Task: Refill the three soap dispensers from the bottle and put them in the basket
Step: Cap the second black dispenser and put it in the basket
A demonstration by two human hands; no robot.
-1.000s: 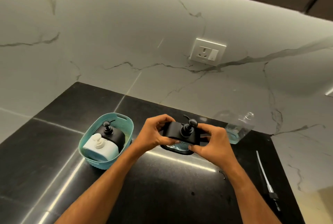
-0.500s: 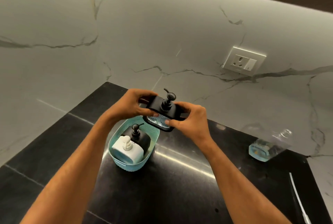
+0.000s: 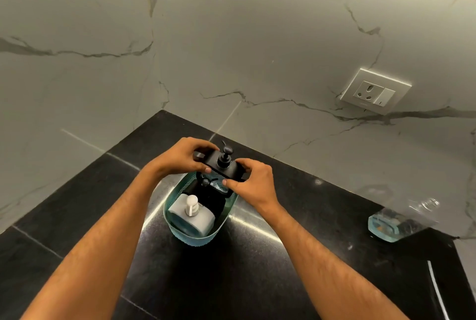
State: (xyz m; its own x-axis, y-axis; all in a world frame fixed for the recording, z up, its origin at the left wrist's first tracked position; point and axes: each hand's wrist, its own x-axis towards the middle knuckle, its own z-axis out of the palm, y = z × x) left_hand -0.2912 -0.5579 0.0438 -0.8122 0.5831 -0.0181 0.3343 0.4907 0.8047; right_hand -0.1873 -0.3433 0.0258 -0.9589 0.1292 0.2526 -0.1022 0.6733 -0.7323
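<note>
Gripping the third dispenser (image 3: 222,164) at both ends: left hand (image 3: 184,158) and right hand (image 3: 248,186) curled around its black body, long axis spanning hand to hand, pump up. Hovering just above the far end of the basket (image 3: 180,233), both hands equally near. Filling the basket's near part: white dispenser (image 3: 192,214) and black dispenser (image 3: 210,197), leaving only tight room at the far end. Standing well right of the basket: bottle (image 3: 396,219).

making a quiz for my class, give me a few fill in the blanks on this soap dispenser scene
1. Both hands hold a ____ dispenser above the basket.
2. The dispenser nearest the camera in the basket is ____.
3. The clear bottle stands to the ____ of the basket.

Missing words: black; white; right
</note>
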